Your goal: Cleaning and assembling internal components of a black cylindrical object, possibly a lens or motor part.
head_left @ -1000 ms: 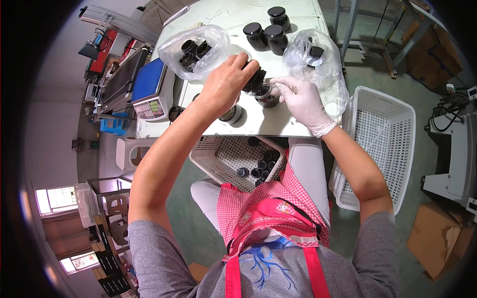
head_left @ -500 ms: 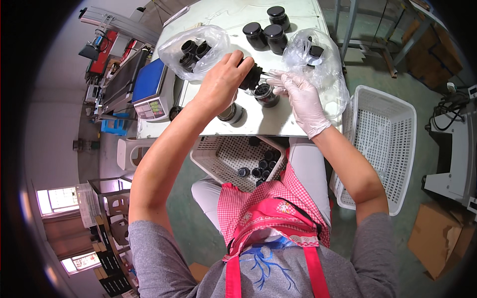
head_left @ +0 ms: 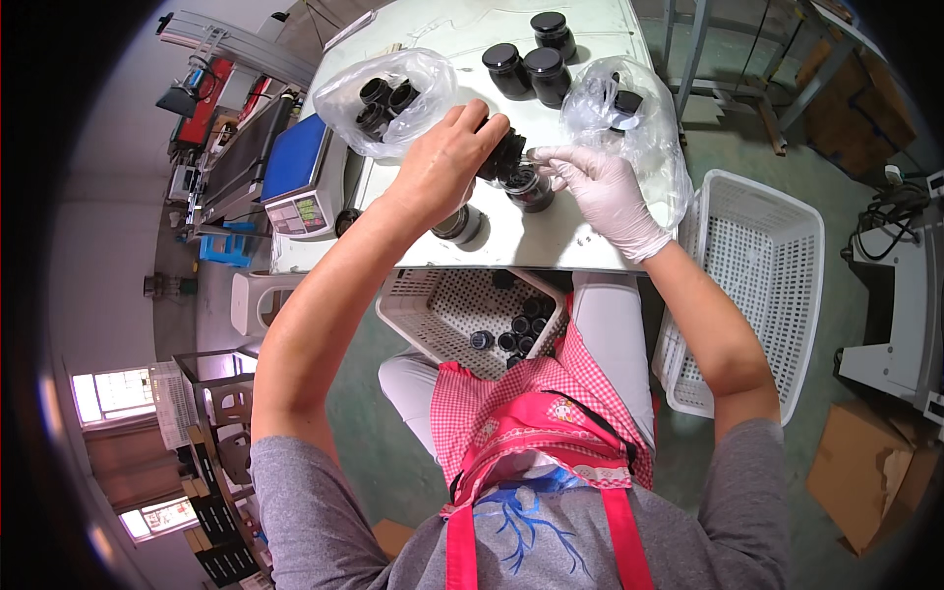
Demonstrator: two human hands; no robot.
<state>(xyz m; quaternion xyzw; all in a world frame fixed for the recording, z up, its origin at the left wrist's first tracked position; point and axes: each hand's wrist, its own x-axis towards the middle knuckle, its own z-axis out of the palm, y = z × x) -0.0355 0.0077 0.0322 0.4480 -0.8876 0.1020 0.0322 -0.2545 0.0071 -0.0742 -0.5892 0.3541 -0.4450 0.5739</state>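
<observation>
My bare left hand (head_left: 442, 162) is closed around a black jar (head_left: 505, 153), tipped toward the right. Its mouth hangs over an open jar of dark contents (head_left: 532, 193) standing on the table. From the right, my gloved right hand (head_left: 610, 197) pinches a thin metal tool whose tip reaches the gap between the two jars. The tool's working end is hidden, so its kind does not show. Another jar (head_left: 458, 226) stands below my left wrist, near the table's front edge.
The white table (head_left: 600, 251) holds a plastic bag of black jars (head_left: 433, 74), a second plastic bag (head_left: 644, 147), several lidded black jars (head_left: 506, 74) and a blue-topped scale (head_left: 297, 162). A basket (head_left: 423, 324) with small dark pieces sits at my lap; a white crate (head_left: 762, 265) stands right.
My right hand has shifted slightly right and down, its fingers more bunched around the tool. The tipped jar in my left hand has moved slightly to the right.
</observation>
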